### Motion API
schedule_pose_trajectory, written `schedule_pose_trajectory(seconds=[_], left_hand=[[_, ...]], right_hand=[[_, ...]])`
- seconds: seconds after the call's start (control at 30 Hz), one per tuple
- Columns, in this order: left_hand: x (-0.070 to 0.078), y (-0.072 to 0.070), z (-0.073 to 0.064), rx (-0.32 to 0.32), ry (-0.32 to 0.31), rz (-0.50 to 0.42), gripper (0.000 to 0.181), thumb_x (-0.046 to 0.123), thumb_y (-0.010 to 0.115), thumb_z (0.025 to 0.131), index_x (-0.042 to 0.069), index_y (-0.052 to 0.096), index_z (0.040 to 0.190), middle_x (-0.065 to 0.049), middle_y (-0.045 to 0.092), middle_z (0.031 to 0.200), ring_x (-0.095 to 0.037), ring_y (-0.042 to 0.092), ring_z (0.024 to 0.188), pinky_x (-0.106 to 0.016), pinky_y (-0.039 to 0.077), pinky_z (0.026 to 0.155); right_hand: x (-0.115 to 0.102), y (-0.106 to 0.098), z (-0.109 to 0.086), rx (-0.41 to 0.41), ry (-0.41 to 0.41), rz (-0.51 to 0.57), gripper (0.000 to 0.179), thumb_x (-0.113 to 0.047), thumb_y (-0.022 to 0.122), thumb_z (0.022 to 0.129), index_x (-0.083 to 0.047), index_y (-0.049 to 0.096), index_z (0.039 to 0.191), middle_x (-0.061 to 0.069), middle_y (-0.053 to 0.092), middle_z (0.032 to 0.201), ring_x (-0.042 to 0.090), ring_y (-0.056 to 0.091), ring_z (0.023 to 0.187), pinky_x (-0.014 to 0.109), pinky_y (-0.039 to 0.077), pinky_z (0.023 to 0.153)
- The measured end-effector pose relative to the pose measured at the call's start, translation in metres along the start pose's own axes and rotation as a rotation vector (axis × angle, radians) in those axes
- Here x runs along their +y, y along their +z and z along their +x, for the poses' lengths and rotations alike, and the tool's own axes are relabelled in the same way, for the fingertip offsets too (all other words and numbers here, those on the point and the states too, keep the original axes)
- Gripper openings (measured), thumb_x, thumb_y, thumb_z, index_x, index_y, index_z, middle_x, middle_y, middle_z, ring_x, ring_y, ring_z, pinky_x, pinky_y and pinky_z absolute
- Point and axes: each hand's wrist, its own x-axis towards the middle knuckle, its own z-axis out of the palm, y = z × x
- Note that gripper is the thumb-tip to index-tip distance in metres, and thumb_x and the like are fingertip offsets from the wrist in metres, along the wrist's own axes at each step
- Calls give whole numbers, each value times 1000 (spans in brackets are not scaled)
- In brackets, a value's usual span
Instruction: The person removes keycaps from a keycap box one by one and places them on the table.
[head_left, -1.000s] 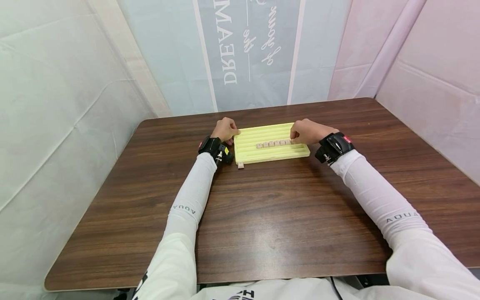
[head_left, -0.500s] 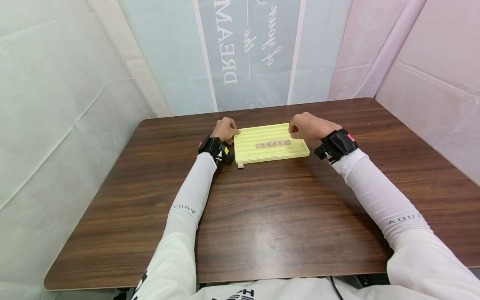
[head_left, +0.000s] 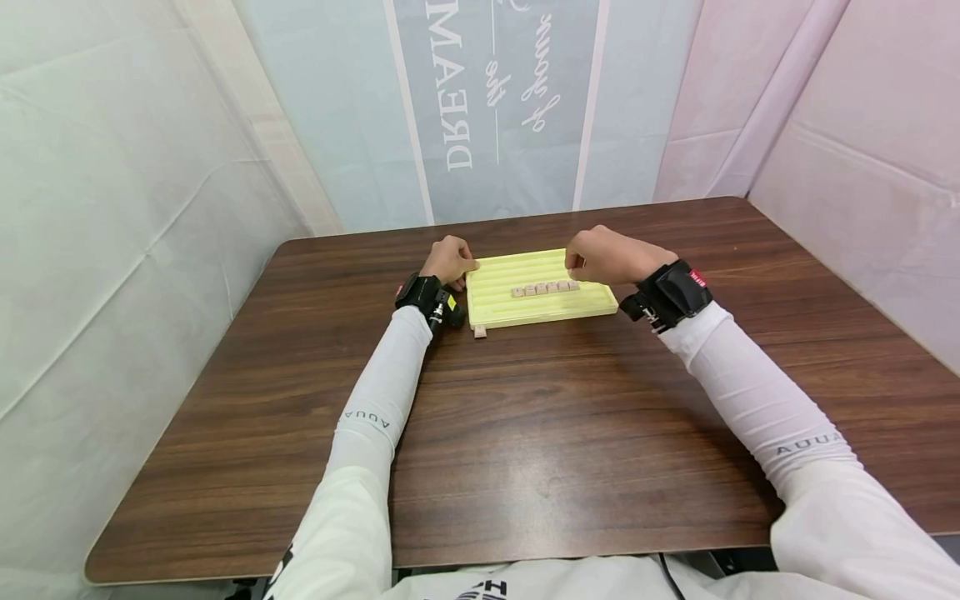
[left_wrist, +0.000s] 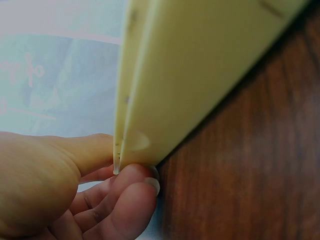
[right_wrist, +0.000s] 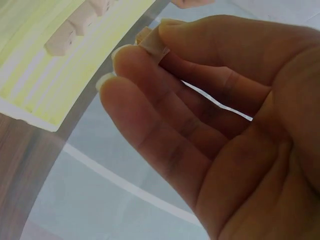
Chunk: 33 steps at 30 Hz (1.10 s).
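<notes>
A pale yellow ridged tray [head_left: 543, 317] lies on the table with a row of several small wooden letter tiles [head_left: 552, 287] along one of its grooves. My left hand [head_left: 448, 260] grips the tray's left edge, thumb on the rim and curled fingers against the side in the left wrist view. Between thumb and fingertips, my right hand [head_left: 611, 256] pinches a small wooden tile [right_wrist: 154, 46] above the right part of the tray. In the head view that tile is hidden by the fingers. Its face cannot be read.
One more wooden tile [head_left: 480, 331] sits at the tray's front left corner. The brown wooden table [head_left: 540, 442] extends in front and to both sides. A pale blue curtain with lettering [head_left: 510, 108] hangs behind it.
My right hand has risen from the right end of the tile row and shifted a little left over the tray. The left hand keeps its place on the tray's edge.
</notes>
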Motion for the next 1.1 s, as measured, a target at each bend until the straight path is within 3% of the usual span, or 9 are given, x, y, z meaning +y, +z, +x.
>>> schedule_pose_trajectory(seconds=[0.1, 0.2, 0.33, 0.43, 0.6, 0.9, 1.1], left_hand=[[-1, 1, 1, 1, -4, -3, 16, 14, 61, 95, -3, 62, 96, -16, 60, 81, -16, 56, 53, -30, 55, 52], [-1, 1, 1, 7, -2, -4, 16, 13, 62, 95, -3, 63, 96, -15, 60, 82, -16, 56, 53, -30, 55, 52], [-2, 1, 2, 6, -8, -7, 16, 14, 62, 95, -3, 63, 96, -15, 59, 81, -17, 57, 55, -30, 56, 53], [-3, 2, 3, 3, -15, -10, 16, 14, 62, 95, -3, 62, 96, -15, 59, 81, -18, 57, 55, -31, 56, 53], [-4, 2, 2, 3, -18, -5, 16, 14, 62, 95, -2, 62, 96, -15, 60, 82, -18, 57, 56, -31, 56, 54], [-7, 3, 5, 8, -2, 0, 15, 15, 63, 94, 0, 63, 93, -15, 61, 81, -17, 58, 54, -30, 56, 52], [-8, 4, 10, 3, -13, 2, 17, 17, 64, 94, 1, 63, 91, -13, 62, 79, -16, 58, 51, -30, 56, 50]], right_hand=[[-3, 0, 0, 4, -14, -2, 17, -8, 54, 95, -7, 70, 91, 8, 67, 93, 18, 59, 77, 34, 49, 72], [-8, -1, -1, 18, -19, -3, 16, -8, 55, 95, -7, 70, 99, 10, 69, 101, 20, 65, 89, 37, 54, 78], [-17, -2, -2, 22, -32, -9, 14, -6, 55, 94, -7, 69, 92, 7, 64, 88, 16, 54, 72, 30, 45, 66], [-25, -1, -1, 29, -51, -15, 16, -5, 54, 93, -8, 64, 80, 2, 50, 73, 14, 38, 61, 27, 34, 60], [-34, 1, 1, 49, -94, -20, 25, -3, 55, 90, -12, 51, 67, -3, 30, 66, 11, 26, 57, 25, 26, 57], [-42, 10, 7, 51, -145, -39, 12, -4, 59, 90, -6, 67, 81, 0, 50, 72, 12, 39, 63, 26, 35, 60], [-49, 18, 11, 20, -173, -21, 9, -5, 58, 93, -5, 67, 90, 3, 56, 78, 13, 43, 67, 28, 38, 64]])
